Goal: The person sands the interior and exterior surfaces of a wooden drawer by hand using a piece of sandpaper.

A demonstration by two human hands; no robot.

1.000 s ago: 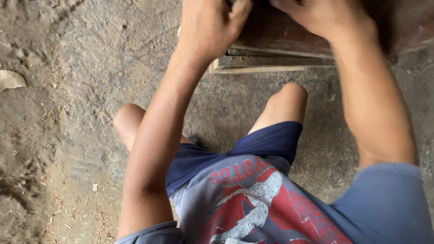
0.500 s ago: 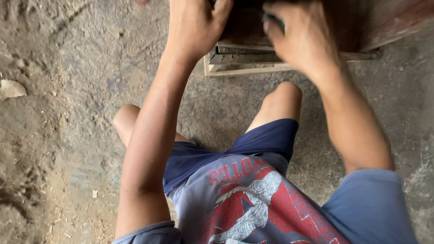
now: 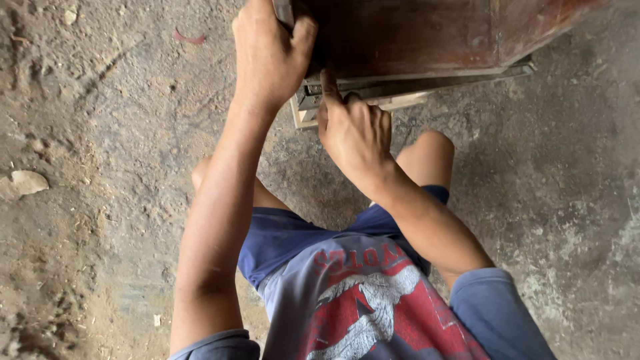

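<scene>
We have the brown cabinet standing ahead of our knees; it looks heavy, stiff and smooth-sided. Our left hand is clenched round its near corner, our right hand curled, forefinger pressing its base rail. Below it, dusty concrete floor.

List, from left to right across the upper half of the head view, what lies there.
pale stone on the dirt floor → red scrap → left hand gripping the corner of the dark wooden box → right hand at the box's lower edge → bare knee
</scene>
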